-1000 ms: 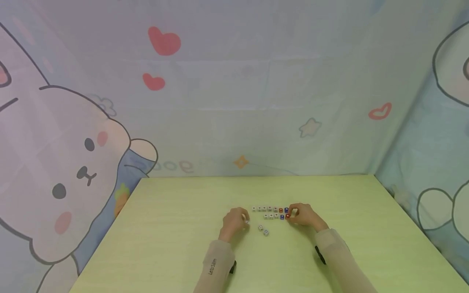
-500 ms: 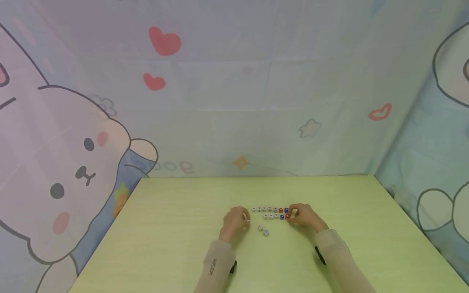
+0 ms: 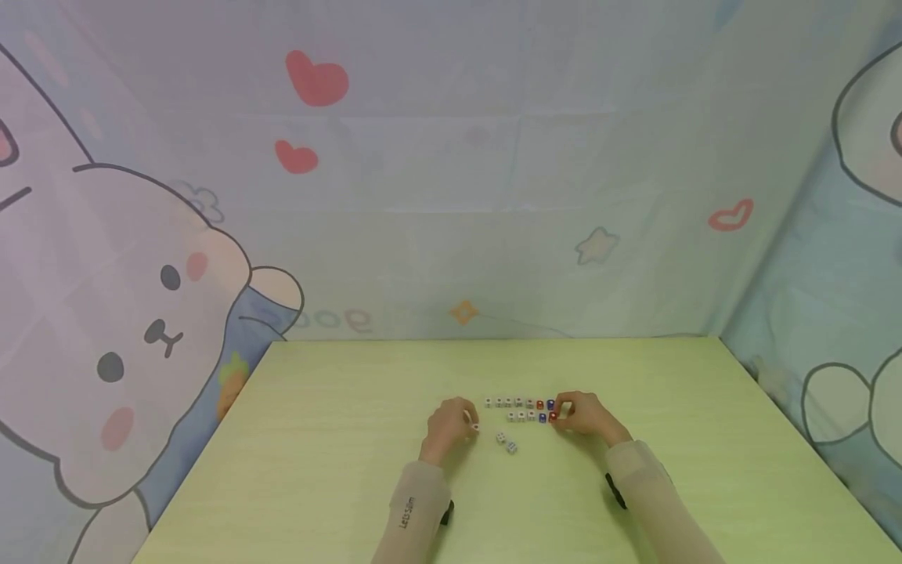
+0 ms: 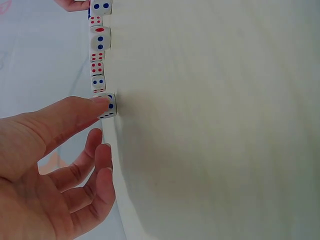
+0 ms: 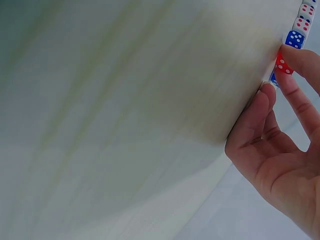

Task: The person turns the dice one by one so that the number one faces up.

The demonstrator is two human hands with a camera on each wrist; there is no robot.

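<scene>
My left hand (image 3: 449, 423) pinches a white die (image 4: 112, 106) between thumb and index finger, left of the front row; the other fingers curl loosely below. At that row's right end, my right hand (image 3: 590, 415) has thumb and index finger on a red die (image 5: 283, 64). Beside it stands a blue die (image 5: 295, 39), followed leftward by several white dice (image 3: 521, 417). Behind runs a longer row of white dice (image 3: 499, 403), ending in a red die (image 3: 540, 405) and a blue die (image 3: 551, 404) by the right fingertips.
Two loose white dice, a nearer die (image 3: 512, 447) and a farther die (image 3: 501, 438), lie in front of the rows. All rest on a pale yellow-green table (image 3: 338, 454). A printed cloth backdrop (image 3: 451, 172) hangs behind the table's far edge.
The white die has turned slightly in my left fingers, and a red spot now shows on it. That hand has shifted only a little. My right hand has stayed at the red die.
</scene>
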